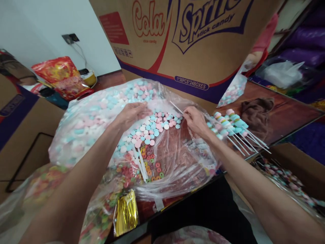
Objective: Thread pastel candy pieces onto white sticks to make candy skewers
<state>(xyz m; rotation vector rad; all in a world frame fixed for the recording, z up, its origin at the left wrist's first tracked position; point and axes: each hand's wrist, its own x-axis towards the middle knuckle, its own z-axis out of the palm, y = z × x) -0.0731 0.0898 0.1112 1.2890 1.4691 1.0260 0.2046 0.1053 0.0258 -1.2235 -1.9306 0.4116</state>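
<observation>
The right hand (194, 120) pinches a thin white stick (176, 107) whose long axis slants up-left toward the left hand (132, 113), which is nearer the loose candy discs (152, 127) in the open bag (177, 162), its grip curled over them, contents hidden.

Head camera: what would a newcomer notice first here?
The big clear bag of pastel candies fills the table's middle, with the left hand reaching into it. The right hand pinches a thin white stick beside finished candy sticks. Behind stands a large cardboard box.
</observation>
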